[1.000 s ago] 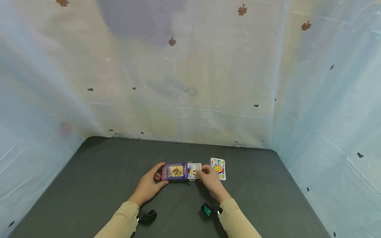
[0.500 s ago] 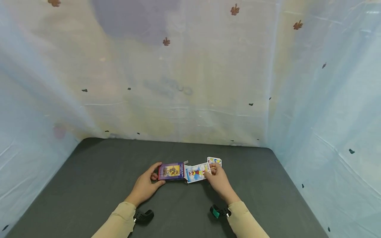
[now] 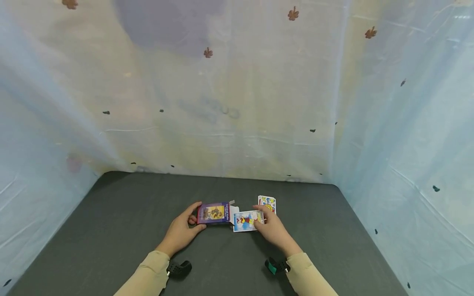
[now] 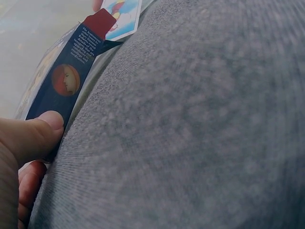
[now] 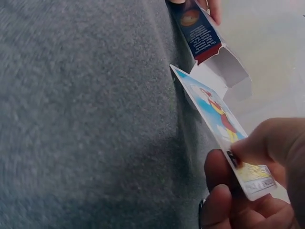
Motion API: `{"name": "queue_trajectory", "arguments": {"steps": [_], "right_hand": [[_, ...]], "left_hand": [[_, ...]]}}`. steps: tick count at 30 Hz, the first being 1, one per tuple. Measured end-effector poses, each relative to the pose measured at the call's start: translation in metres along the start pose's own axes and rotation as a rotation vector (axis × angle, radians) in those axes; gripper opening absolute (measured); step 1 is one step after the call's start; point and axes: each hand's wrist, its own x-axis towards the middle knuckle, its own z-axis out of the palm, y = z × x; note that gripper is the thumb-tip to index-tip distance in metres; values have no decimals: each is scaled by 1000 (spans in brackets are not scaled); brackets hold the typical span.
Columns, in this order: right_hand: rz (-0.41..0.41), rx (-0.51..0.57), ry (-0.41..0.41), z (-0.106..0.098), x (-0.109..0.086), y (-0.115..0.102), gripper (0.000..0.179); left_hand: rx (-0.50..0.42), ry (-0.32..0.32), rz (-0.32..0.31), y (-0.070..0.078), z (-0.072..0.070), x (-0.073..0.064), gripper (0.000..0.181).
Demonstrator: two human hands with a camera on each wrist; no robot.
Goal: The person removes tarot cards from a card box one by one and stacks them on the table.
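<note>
In the head view my left hand (image 3: 182,230) grips the closed end of a purple tarot card box (image 3: 214,213), thumb on the near side. Its right end stands open, with white flaps and a red inner tab (image 4: 101,23) showing. My right hand (image 3: 274,231) pinches a tarot card (image 3: 245,221) by its right end; the right wrist view shows the thumb on its picture face and fingers beneath. Whether more cards lie under it, I cannot tell. The card is out of the box, tilted, its left end near the flaps (image 5: 209,78). Behind the right hand lies a small stack of cards (image 3: 267,201).
A dark grey cloth-covered table (image 3: 148,197) spreads under everything. Pale plastic sheeting (image 3: 237,144) with leaf marks hangs behind and at both sides. Black straps (image 3: 180,269) sit at both wrists.
My right hand has drawn the card out of the box to the right, then slightly toward me. The left hand keeps its hold on the box. The view has shifted a little.
</note>
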Motion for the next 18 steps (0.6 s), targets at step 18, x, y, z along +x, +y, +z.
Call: {"name": "queue_trajectory", "arguments": {"steps": [18], "right_hand": [[91, -53, -11, -25, -8, 10, 28]], "left_hand": [[-7, 2, 0, 3, -3, -2, 75]]}}
